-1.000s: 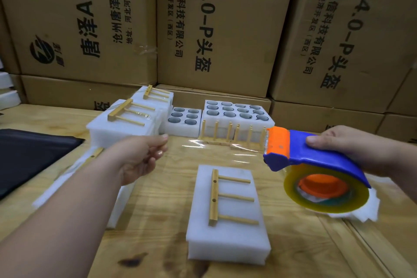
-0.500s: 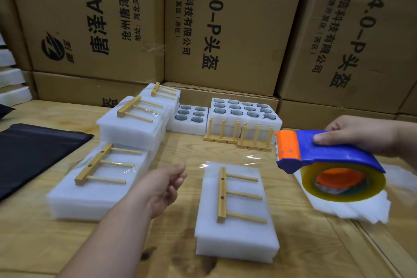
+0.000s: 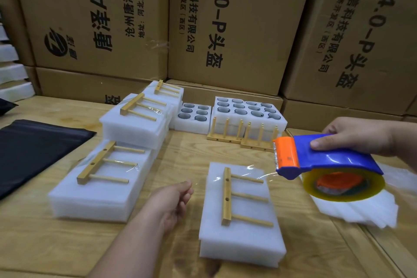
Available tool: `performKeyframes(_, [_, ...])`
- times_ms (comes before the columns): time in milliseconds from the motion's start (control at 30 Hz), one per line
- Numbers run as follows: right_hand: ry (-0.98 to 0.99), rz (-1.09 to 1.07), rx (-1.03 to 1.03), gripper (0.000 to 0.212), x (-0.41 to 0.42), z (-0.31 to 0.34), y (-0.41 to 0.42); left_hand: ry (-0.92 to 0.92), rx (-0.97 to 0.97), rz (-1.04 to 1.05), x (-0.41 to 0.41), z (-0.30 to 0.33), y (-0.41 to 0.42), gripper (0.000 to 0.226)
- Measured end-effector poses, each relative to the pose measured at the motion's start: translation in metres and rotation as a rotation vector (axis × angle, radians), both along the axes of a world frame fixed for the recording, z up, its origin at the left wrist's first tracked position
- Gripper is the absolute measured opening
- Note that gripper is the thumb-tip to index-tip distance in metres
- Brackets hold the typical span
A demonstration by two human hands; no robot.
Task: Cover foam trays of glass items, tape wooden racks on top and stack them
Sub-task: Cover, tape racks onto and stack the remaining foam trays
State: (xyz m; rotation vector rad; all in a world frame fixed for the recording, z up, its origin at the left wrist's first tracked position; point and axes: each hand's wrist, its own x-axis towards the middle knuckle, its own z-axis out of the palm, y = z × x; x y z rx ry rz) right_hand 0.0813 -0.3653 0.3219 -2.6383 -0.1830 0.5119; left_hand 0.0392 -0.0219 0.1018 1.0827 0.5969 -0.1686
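Note:
A covered white foam tray (image 3: 241, 239) lies in front of me with a wooden rack (image 3: 239, 196) on top and clear tape across its far end. My right hand (image 3: 356, 135) grips a blue and orange tape dispenser (image 3: 322, 160) just right of that tray. My left hand (image 3: 173, 198) hovers empty, fingers loosely curled, left of the tray. Another covered tray with a rack (image 3: 101, 167) lies at the left. Behind it stands a stack of covered trays (image 3: 137, 119). Two uncovered trays of glass items (image 3: 246, 108) stand at the back, with loose wooden racks (image 3: 241, 133) before them.
Large printed cardboard boxes (image 3: 225, 25) wall off the back. A black sheet (image 3: 33, 151) lies at the left on the wooden table (image 3: 185, 149). Thin white foam sheets (image 3: 361, 212) lie at the right under the dispenser. More white foam (image 3: 13, 74) is stacked at the far left.
My left hand pulled back from the left trays toward the middle, uncovering the left tray with its rack. The right hand with the dispenser dropped slightly toward the near tray.

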Motion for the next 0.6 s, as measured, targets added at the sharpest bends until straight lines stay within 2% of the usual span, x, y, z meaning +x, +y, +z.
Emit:
performKeyframes(200, [0.009,0.005,-0.027,0.065,0.003,0.000,0.000,0.013,0.100,-0.020,-0.002,-0.013,-0.006,0.020])
performKeyframes(367, [-0.001,0.006,-0.045,0.063,0.004,-0.004,0.000,-0.018,0.313,-0.071,-0.004,-0.020,-0.010,0.026])
performKeyframes(467, [0.008,0.009,-0.062,0.065,0.006,-0.005,0.001,-0.069,0.474,-0.099,-0.005,-0.020,-0.016,0.039])
performKeyframes(600, [0.010,0.009,-0.055,0.063,0.006,-0.006,0.000,-0.127,0.716,-0.078,-0.012,-0.018,-0.025,0.040])
